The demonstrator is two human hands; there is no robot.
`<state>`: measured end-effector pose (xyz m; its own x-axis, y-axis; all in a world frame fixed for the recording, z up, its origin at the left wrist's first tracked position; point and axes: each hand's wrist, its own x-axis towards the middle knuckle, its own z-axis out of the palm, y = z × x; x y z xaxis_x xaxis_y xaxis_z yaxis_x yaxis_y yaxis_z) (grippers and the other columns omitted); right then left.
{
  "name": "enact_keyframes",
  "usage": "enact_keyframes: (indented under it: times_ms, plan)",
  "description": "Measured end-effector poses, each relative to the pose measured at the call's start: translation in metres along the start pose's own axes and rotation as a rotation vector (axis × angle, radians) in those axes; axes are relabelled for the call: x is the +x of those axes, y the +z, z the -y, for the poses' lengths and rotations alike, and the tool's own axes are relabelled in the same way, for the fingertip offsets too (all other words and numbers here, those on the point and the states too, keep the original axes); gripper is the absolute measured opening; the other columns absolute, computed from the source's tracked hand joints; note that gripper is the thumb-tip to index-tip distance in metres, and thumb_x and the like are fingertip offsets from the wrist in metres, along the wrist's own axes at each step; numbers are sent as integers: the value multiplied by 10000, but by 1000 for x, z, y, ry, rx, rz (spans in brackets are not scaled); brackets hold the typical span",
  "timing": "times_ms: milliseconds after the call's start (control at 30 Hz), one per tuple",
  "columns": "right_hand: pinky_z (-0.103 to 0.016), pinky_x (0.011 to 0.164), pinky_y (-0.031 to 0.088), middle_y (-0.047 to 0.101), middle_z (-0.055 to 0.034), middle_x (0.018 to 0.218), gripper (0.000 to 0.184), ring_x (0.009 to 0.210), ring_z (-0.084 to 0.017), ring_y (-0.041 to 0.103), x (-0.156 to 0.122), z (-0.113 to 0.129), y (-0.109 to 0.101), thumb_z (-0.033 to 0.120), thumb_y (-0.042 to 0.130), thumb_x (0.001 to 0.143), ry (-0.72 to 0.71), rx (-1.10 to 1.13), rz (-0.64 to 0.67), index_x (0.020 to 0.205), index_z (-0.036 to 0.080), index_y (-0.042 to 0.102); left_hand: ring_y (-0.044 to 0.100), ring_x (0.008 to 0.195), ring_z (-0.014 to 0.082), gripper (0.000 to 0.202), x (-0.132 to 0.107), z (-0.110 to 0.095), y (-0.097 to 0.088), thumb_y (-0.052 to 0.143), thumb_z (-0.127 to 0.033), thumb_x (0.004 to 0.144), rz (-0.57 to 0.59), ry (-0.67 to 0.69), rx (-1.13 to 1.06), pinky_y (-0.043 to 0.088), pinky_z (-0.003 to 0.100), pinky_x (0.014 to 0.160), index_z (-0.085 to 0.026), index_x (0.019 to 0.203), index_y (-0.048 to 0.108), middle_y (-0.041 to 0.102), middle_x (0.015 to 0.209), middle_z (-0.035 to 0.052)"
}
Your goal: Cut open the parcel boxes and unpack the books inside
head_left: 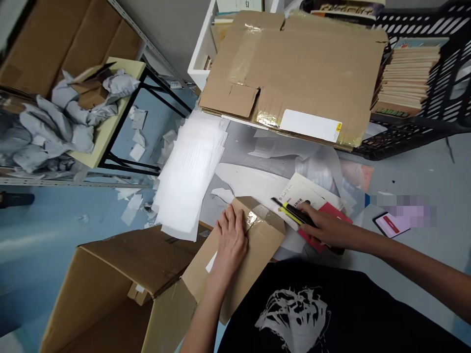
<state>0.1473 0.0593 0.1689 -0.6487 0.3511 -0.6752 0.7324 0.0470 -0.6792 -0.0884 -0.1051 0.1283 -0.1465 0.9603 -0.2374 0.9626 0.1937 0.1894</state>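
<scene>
My left hand (231, 239) lies flat, fingers stretched out, on a small taped cardboard parcel (253, 245) in front of me. My right hand (324, 226) is closed around a black and yellow utility knife (292, 212), whose tip points left toward the parcel's far corner. Under that hand lie a white booklet (307, 193) and a red book (331, 212).
A large open cardboard box (121, 279) stands at lower left. A stack of white foam sheets (191, 171) lies beyond the parcel. A big flattened carton (294, 68) rests at the back, next to a black crate (437, 98) of books. A phone (392, 224) sits at right.
</scene>
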Motion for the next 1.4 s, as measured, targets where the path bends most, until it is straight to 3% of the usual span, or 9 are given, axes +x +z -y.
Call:
enact_keyframes:
  times_ms: [133, 300, 433, 533, 700, 1067, 1400]
  plan:
    - [-207, 521, 452, 676, -16, 906, 487, 587, -108, 617, 23, 1, 10, 306, 390, 911, -120, 213, 55, 1397, 275, 384, 135, 1410, 415, 713, -3, 1, 6, 385, -16, 800, -74, 14, 93, 289, 661, 1020, -126, 1478, 193, 227, 1515, 251]
    - [-171, 488, 403, 622, 40, 707, 519, 435, -57, 511, 40, 7, 12, 274, 356, 941, -215, 131, 57, 1457, 318, 312, 98, 1433, 355, 652, -8, 7, 10, 343, -82, 901, -123, 37, 136, 281, 619, 1058, -167, 1505, 111, 275, 1514, 204]
    - [-187, 529, 413, 639, 38, 711, 501, 421, -54, 488, 41, 14, 10, 275, 335, 958, -230, 54, 91, 1456, 321, 308, 102, 1433, 358, 655, -6, 9, 12, 356, -85, 902, -150, 45, 136, 288, 620, 1053, -164, 1505, 113, 293, 1506, 206]
    - [-233, 618, 448, 680, 7, 780, 495, 512, -94, 551, 40, 17, 7, 260, 322, 960, -282, -74, 19, 1454, 298, 320, 118, 1429, 364, 672, -6, 9, 14, 355, -61, 892, -170, 45, 128, 293, 631, 1043, -174, 1506, 106, 317, 1494, 209]
    - [-293, 772, 466, 707, -51, 1011, 492, 891, -178, 641, 41, 17, 7, 245, 319, 958, -343, -183, -51, 1449, 279, 334, 141, 1426, 362, 688, -6, 10, 16, 379, -50, 885, -192, 46, 102, 272, 627, 1055, -185, 1506, 114, 330, 1486, 205]
    - [-275, 712, 467, 706, -37, 884, 496, 791, -164, 647, 39, 24, 6, 268, 336, 958, -347, -241, -14, 1453, 265, 327, 123, 1426, 375, 711, -5, 10, 16, 377, -41, 875, -202, 68, 118, 277, 628, 1043, -175, 1509, 84, 343, 1477, 218]
    - [-310, 774, 501, 670, -40, 1177, 500, 970, -185, 650, 43, 15, 12, 261, 350, 958, -384, -307, -93, 1452, 326, 305, 145, 1421, 380, 664, -4, 11, 17, 368, -42, 869, -205, 60, 90, 287, 629, 1031, -159, 1494, 176, 362, 1467, 215]
